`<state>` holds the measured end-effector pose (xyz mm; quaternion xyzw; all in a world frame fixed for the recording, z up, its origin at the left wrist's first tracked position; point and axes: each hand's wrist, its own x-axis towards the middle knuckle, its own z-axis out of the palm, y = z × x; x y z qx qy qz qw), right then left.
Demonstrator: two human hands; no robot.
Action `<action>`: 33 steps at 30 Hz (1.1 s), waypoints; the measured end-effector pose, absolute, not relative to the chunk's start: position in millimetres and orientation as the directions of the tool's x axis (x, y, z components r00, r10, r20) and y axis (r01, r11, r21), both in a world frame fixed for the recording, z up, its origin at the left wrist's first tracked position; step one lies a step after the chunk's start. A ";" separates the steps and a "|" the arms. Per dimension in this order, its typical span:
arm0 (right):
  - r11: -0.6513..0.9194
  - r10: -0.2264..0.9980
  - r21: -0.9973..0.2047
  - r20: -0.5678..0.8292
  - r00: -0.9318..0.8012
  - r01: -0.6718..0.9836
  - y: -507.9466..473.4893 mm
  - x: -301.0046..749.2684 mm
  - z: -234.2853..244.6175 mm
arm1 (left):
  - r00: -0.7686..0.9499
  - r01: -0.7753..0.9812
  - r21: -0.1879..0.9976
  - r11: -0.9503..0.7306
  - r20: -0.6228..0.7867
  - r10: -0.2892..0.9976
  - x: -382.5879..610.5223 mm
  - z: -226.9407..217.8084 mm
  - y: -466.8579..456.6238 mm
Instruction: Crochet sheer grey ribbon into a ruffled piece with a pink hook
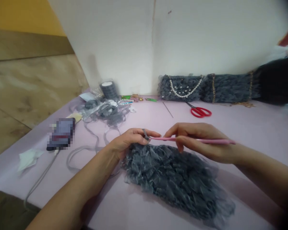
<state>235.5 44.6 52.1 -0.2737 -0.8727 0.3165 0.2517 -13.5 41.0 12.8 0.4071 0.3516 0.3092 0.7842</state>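
Observation:
A ruffled dark grey crocheted piece [175,179] of sheer ribbon lies slantwise before me on the pink tabletop. My left hand [132,140] pinches its upper left corner, and a strand of grey ribbon [146,134] passes over the index finger. Held like a pencil in my right hand [199,140] is a pink crochet hook [213,141], pointing left. Its tip meets the ribbon at my left fingertips; whether a loop sits on it is too small to tell. Loose grey ribbon [96,148] trails across the table on the left of the piece.
Tangled ribbon [108,111] and a spool [107,89] lie at the back left. A phone [61,134] with a cable rests at left. Red-handled scissors [200,111] and a thin needle-like rod [168,110] lie behind my hands. Finished-looking ruffled bags [182,88] lean against the wall.

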 end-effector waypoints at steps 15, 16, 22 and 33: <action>0.910 0.414 -0.256 0.602 -0.682 0.327 33.9 216.2 37.0 | 0.211 -0.059 0.982 -0.177 0.186 0.960 33.2 12.7 7.9; 0.912 0.409 -0.246 0.606 -0.682 0.328 30.2 215.0 40.6 | 0.163 -0.003 0.964 -0.266 0.263 0.951 33.5 13.6 6.2; 0.890 0.456 -0.339 0.661 -0.596 0.305 17.2 202.4 36.4 | 0.132 0.195 0.803 -0.562 0.546 0.827 34.7 5.5 3.9; 0.623 0.731 -0.683 0.335 -0.595 0.381 33.3 216.6 40.7 | 0.388 0.249 0.882 -0.400 0.288 0.876 17.1 11.6 18.7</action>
